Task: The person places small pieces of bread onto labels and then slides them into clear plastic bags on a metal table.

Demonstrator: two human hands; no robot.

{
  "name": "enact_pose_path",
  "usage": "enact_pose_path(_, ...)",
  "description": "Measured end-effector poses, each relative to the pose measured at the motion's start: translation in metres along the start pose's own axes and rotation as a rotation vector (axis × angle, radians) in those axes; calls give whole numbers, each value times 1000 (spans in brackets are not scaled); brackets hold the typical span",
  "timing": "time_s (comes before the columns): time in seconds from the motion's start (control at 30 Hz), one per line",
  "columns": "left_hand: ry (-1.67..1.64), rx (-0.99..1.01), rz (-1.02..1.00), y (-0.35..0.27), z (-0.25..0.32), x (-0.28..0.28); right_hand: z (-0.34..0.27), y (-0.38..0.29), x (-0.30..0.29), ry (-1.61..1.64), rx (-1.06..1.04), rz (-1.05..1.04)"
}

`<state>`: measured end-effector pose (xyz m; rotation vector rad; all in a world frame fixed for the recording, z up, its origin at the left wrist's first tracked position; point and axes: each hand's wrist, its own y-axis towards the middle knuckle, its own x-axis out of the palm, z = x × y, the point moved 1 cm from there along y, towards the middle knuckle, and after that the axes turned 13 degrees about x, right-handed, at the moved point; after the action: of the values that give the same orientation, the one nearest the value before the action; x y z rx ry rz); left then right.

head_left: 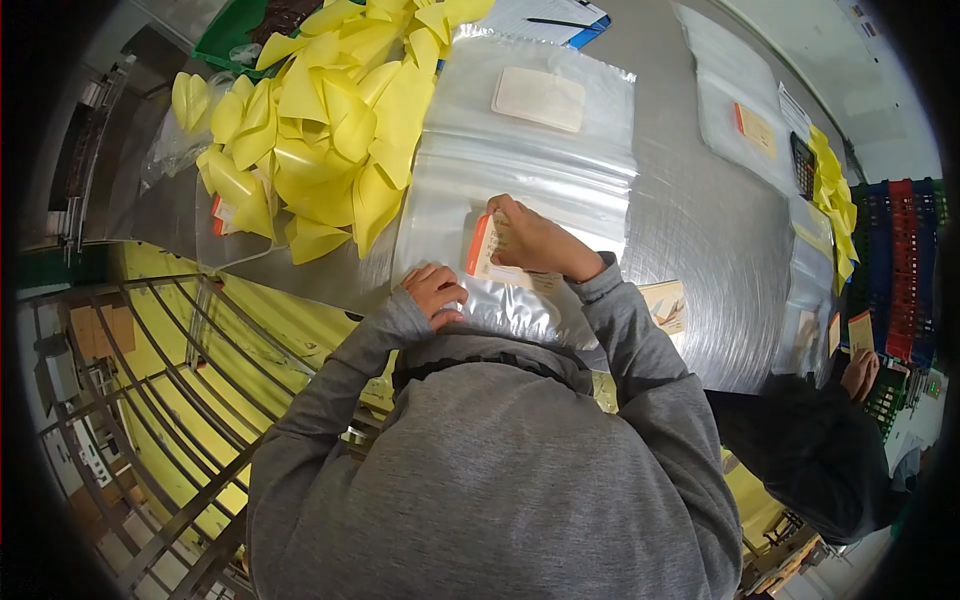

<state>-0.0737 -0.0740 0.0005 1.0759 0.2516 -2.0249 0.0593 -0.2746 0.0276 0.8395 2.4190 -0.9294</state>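
Note:
Before me a clear plastic bag (pixel 517 180) lies flat on a stainless steel table. My right hand (pixel 544 240) is on a cream paper label (pixel 491 247) with an orange edge and writing, over the bag's near part. Its fingers are bent; whether they pinch the label or only press on it is unclear. My left hand (pixel 435 292) rests on the bag's near left edge, fingers close together. A pale, blank-looking label (pixel 538 99) shows near the bag's far end. Partly behind my right sleeve lies a printed card (pixel 664 306).
Yellow glossy sheets (pixel 322 127) are heaped at left, beside a green crate (pixel 225 37). A clipboard (pixel 592 31) with a pen lies at the far edge. At right lie another labelled bag (pixel 731 97) and a calculator (pixel 802 165). Another person's hand (pixel 860 375) holds a label.

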Motion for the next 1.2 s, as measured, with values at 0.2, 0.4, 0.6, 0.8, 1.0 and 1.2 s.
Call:
enact_pose_path(0.2,22,71,12,1,-6,2,4,4,16,-249,-59,145)
enact_pose_path(0.4,49,108,62,8,-12,4,-17,-24,43,-528,-262,645)
enact_pose_path(0.6,58,75,-34,22,-15,-1,38,-82,57,-386,-103,609)
enact_pose_path(0.8,-84,-16,-248,83,-31,-42,108,-171,16,-108,197,716)
enact_pose_path(1.0,714,133,815,190,-39,-146,123,-174,7,-192,237,589)
enact_pose_path(1.2,590,217,845,167,-28,-76,109,-170,2,-262,270,562)
